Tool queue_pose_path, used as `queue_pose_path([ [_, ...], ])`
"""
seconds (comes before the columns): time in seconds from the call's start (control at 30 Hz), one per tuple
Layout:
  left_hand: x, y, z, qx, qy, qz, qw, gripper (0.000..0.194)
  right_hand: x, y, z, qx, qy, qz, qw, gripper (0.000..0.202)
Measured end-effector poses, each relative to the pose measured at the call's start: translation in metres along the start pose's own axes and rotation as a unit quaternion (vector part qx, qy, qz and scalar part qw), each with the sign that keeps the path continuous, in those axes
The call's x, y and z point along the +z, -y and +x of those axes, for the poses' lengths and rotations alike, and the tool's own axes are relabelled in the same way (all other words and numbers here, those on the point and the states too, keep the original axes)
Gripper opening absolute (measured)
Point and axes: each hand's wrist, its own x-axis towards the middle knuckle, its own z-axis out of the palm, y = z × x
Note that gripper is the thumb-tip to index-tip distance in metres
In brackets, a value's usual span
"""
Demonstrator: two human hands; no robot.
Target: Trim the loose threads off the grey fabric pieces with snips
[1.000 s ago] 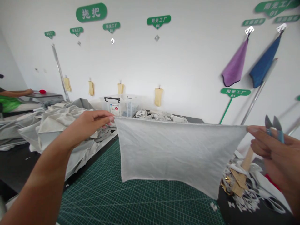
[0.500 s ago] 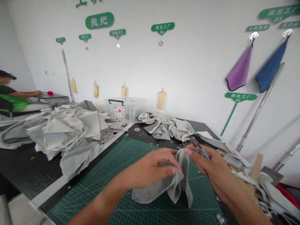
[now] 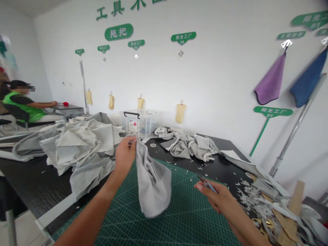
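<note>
My left hand [image 3: 126,153] is closed on the upper edge of a grey cloth piece [image 3: 155,186], which hangs down in folds over the green cutting mat [image 3: 184,215]. To the right, apart from the cloth, my right hand [image 3: 217,196] holds a pair of thread snips [image 3: 207,182]. Their dark blades point up and to the left, and a blue part shows along the fingers. The rest of the snips is hidden in the hand.
A heap of grey cloth [image 3: 79,140] lies at the left, with a smaller cloth pile [image 3: 189,143] at the back. Behind stands a clear plastic box [image 3: 147,123]. White scraps [image 3: 252,198] litter the right side. A person [image 3: 28,102] sits at another table, far left.
My left hand has moved left and up with the cloth, which now hangs spread out. My right hand, with the snips, has come away from the cloth and lowered. The view has shifted left.
</note>
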Motion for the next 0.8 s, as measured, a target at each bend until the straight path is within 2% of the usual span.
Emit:
queue_pose_path([
  [0.03, -0.008, 0.019, 0.009, 0.029, -0.074, 0.048, 0.996, 0.029, 0.0, -0.008, 0.004, 0.004, 0.008, -0.009, 1.0, 0.052],
  [0.07, -0.015, 0.039, 0.015, 0.056, -0.116, 0.091, 0.987, 0.031, 0.001, -0.016, 0.007, 0.009, 0.015, -0.017, 1.0, 0.053],
  [0.1, -0.021, 0.059, 0.019, 0.072, -0.132, 0.136, 0.979, 0.033, 0.002, -0.024, 0.011, 0.012, 0.022, -0.023, 0.999, 0.053],
  [0.13, -0.024, 0.079, 0.019, 0.075, -0.109, 0.188, 0.973, 0.033, 0.005, -0.032, 0.015, 0.016, 0.029, -0.028, 0.999, 0.053],
  [0.17, -0.026, 0.099, 0.016, 0.067, -0.053, 0.245, 0.966, 0.031, 0.009, -0.04, 0.018, 0.018, 0.037, -0.031, 0.999, 0.053],
  [0.23, -0.024, 0.135, 0.003, 0.019, 0.097, 0.347, 0.933, 0.029, 0.018, -0.056, 0.025, 0.014, 0.056, -0.035, 0.998, 0.052],
  [0.27, -0.021, 0.149, -0.007, 0.0, 0.144, 0.387, 0.911, 0.029, 0.023, -0.065, 0.028, 0.007, 0.066, -0.037, 0.997, 0.05],
  [0.3, -0.016, 0.159, -0.017, -0.009, 0.155, 0.417, 0.895, 0.03, 0.028, -0.074, 0.031, -0.004, 0.077, -0.04, 0.996, 0.049],
  [0.33, -0.011, 0.166, -0.028, 0.004, 0.152, 0.435, 0.887, 0.031, 0.033, -0.082, 0.034, -0.016, 0.085, -0.043, 0.995, 0.047],
  [0.4, 0.002, 0.174, -0.046, 0.079, 0.167, 0.426, 0.885, 0.039, 0.042, -0.099, 0.039, -0.035, 0.097, -0.049, 0.993, 0.044],
  [0.5, 0.021, 0.179, -0.056, 0.158, 0.252, 0.369, 0.881, 0.042, 0.05, -0.12, 0.045, -0.05, 0.114, -0.058, 0.991, 0.043],
  [0.57, 0.031, 0.188, -0.052, 0.155, 0.29, 0.355, 0.875, 0.042, 0.053, -0.129, 0.049, -0.052, 0.117, -0.059, 0.99, 0.044],
  [0.63, 0.036, 0.201, -0.043, 0.145, 0.299, 0.362, 0.871, 0.044, 0.053, -0.135, 0.05, -0.047, 0.109, -0.051, 0.992, 0.046],
  [0.8, 0.036, 0.233, -0.017, 0.121, 0.305, 0.396, 0.857, 0.046, 0.052, -0.132, 0.048, -0.001, 0.108, 0.004, 0.994, 0.052],
])
